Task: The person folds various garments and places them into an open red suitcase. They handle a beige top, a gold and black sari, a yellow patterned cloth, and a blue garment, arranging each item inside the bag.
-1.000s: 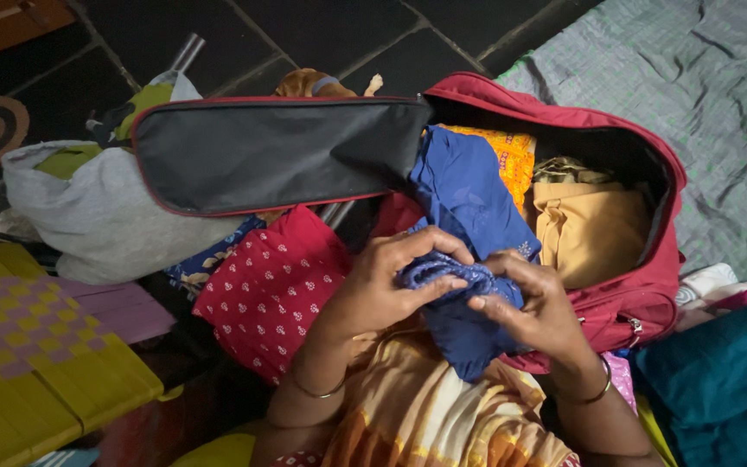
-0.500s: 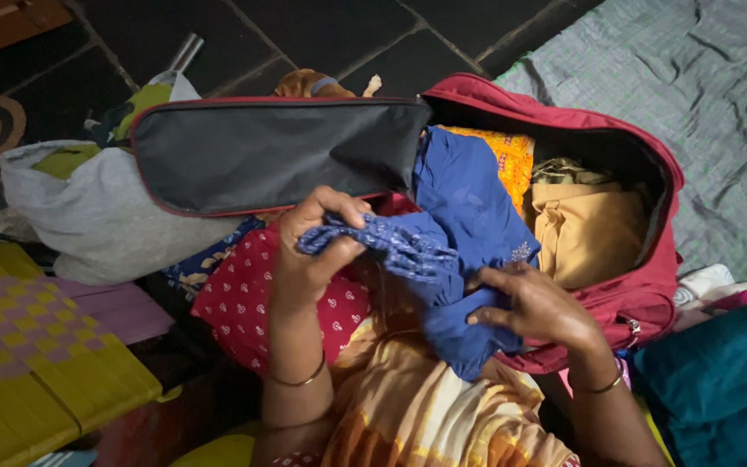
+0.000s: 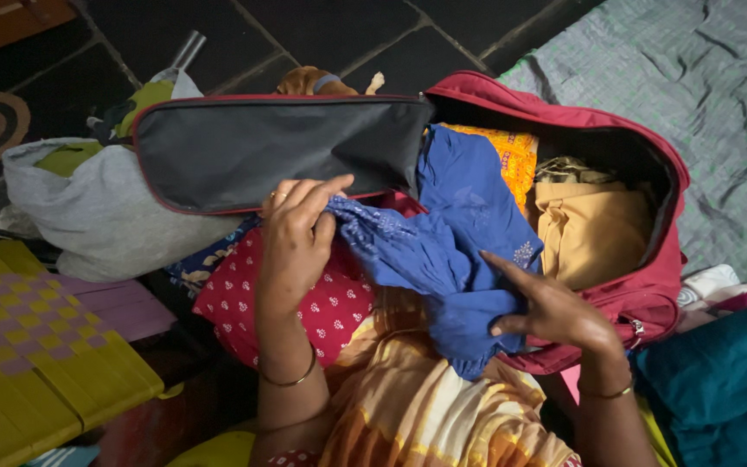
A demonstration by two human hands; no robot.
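Crowding the blue garment (image 3: 456, 251): red bag (image 3: 650, 294), perhaps clothes.

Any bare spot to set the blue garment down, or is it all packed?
Free: the grey quilted mat right of the red duffel bag, and the dark tiled floor behind its black open flap. Crowded: the bag's inside and the lap, where the left hand and right hand handle the blue cloth garment.

blue garment (image 3: 451, 251) | embroidered, crumpled, partly unfolded | draped over red bag's (image 3: 641, 294) front edge, onto lap

Grey sack (image 3: 88, 216), yellow woven mat (image 3: 36, 363), teal cloth (image 3: 719, 389).
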